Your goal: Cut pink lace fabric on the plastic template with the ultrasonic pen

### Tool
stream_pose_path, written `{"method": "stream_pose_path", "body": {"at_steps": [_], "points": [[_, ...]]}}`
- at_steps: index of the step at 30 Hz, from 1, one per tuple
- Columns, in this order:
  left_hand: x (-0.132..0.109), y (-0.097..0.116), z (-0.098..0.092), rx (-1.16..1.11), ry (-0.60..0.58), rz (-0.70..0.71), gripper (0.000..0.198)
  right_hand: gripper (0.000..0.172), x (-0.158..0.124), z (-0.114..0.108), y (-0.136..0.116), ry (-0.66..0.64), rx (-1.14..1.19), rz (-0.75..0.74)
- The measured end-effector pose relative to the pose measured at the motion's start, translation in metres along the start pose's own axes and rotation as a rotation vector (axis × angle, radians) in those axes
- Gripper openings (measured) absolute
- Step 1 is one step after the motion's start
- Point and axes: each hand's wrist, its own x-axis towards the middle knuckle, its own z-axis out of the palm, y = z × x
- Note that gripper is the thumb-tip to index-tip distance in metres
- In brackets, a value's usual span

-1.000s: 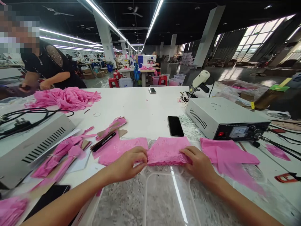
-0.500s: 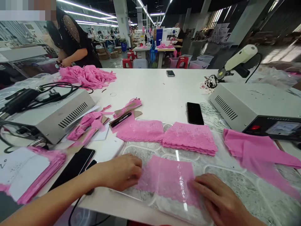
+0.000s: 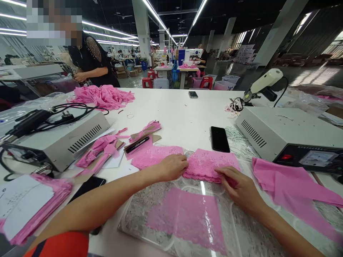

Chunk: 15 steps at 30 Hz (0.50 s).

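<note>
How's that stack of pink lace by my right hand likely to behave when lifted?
Probably floppy: the pink lace looks thin. Its layers may slip apart, since several edges show at the front and no tie shows.

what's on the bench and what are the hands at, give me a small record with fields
left hand: at the left edge of the central pink lace stack
right hand: at the stack's right part
single pink piece: lying flat, nearer the wearer
black phone: just behind the stack
black pen: left of the phone
grey boxes: one at each side
</note>
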Motion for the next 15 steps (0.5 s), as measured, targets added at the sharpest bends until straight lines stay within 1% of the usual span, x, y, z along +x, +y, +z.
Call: {"method": "stream_pose_path", "body": {"at_steps": [3, 9, 12, 15], "points": [[0.001, -0.001, 0.000, 0.009, -0.019, 0.014, 0.019, 0.020, -0.003, 0.000, 0.003, -0.021, 0.021, 0.025], [0.002, -0.003, -0.007, -0.035, -0.025, 0.012, 0.021, 0.020, -0.003, -0.004, 0.004, -0.054, 0.038, 0.055], [0.002, -0.004, -0.010, -0.071, -0.004, -0.004, 0.017, 0.021, 0.001, -0.004, 0.000, -0.035, 0.027, 0.013], [0.002, -0.005, -0.012, -0.112, 0.014, -0.015, 0.017, 0.020, 0.009, 0.002, -0.010, -0.034, 0.022, -0.048]]}}
